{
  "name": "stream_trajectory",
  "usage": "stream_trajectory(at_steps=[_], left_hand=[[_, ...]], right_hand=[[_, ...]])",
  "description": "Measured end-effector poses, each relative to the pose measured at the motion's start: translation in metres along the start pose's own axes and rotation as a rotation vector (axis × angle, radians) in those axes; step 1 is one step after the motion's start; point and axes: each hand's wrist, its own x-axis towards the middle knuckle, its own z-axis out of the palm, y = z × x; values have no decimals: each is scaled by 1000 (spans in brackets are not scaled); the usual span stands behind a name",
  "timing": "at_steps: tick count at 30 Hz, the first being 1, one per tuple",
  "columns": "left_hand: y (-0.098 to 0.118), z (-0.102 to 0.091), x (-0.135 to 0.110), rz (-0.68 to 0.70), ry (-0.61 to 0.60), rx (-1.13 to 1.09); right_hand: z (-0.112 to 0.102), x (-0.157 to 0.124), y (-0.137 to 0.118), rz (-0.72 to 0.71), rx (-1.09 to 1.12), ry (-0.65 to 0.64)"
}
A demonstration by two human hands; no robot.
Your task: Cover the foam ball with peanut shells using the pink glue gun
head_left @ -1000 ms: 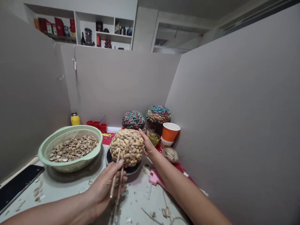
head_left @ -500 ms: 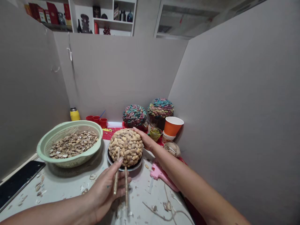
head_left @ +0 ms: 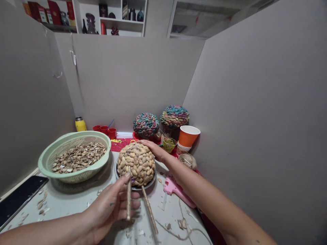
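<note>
A rounded dome covered in peanut shells [head_left: 136, 160] rests tilted in a shallow metal bowl [head_left: 150, 182]. Two gold-coloured sticks, a left one [head_left: 129, 200] and a right one [head_left: 150, 211], jut from its lower front towards me. My left hand [head_left: 113, 202] has its thumb pressed at the upper end of the left stick, with the fingers behind that stick. Curved over the dome's top and far right side, my right hand [head_left: 154, 149] steadies it; its fingertips are partly hidden.
Left stands a green colander [head_left: 43, 166] of shells, with a phone [head_left: 22, 194] nearby. To the right lie a pink glue gun [head_left: 176, 192] and twine [head_left: 176, 234]. Behind are two coloured domes [head_left: 146, 125] [head_left: 175, 116], red cups [head_left: 111, 133] and an orange paper cup [head_left: 188, 137].
The dome has turned and tipped slightly, and the right stick now slants to the right, away from the left one. My right hand has slid further over the top.
</note>
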Motion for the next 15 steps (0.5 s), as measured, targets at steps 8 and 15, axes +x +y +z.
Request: stream_trajectory(at_steps=[8,15], left_hand=[[-7,-26,-16,-157,-143,222],[19,-56,-29,107,-113,492]], right_hand=[[-2,-2,-4,-4,-64,19],[-12,-18,-20,-31,-130,212]])
